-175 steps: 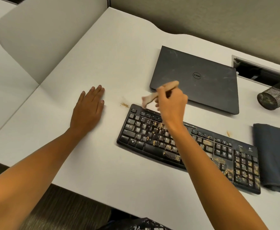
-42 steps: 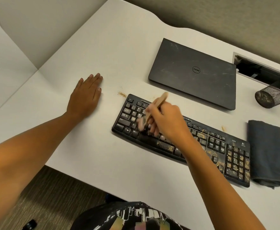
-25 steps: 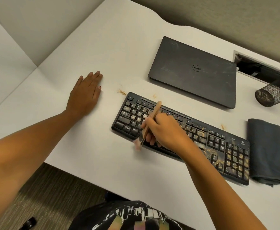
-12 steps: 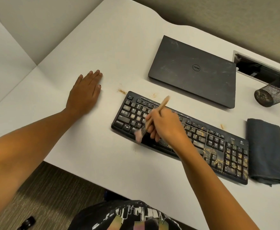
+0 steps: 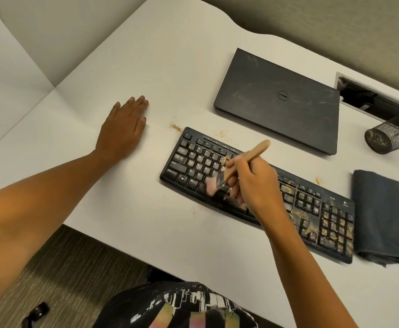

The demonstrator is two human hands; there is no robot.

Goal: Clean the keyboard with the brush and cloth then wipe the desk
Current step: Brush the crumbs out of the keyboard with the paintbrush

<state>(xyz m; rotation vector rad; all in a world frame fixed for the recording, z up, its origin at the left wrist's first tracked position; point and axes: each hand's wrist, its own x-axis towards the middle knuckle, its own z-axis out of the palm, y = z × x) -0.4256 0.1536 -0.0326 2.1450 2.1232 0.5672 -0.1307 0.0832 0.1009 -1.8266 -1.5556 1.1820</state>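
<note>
Black keyboard (image 5: pixel 260 192), tan-speckled; dark grey cloth (image 5: pixel 380 216).

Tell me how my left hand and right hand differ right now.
The left hand lies flat on the desk, fingers straight, holding nothing; the right hand grips the brush. The left hand sits clear of the keyboard, to its left; the right hand is over its keys. Both are bare.

One desk (image 5: pixel 170 67), seven things counted.
There were two hands, left hand (image 5: pixel 122 131) at nine o'clock, right hand (image 5: pixel 252 183) central; one keyboard (image 5: pixel 312 209), one brush (image 5: pixel 257 150), one cloth (image 5: pixel 380 216) at three o'clock, one laptop (image 5: pixel 276 100), one mesh cup (image 5: pixel 387 138).
</note>
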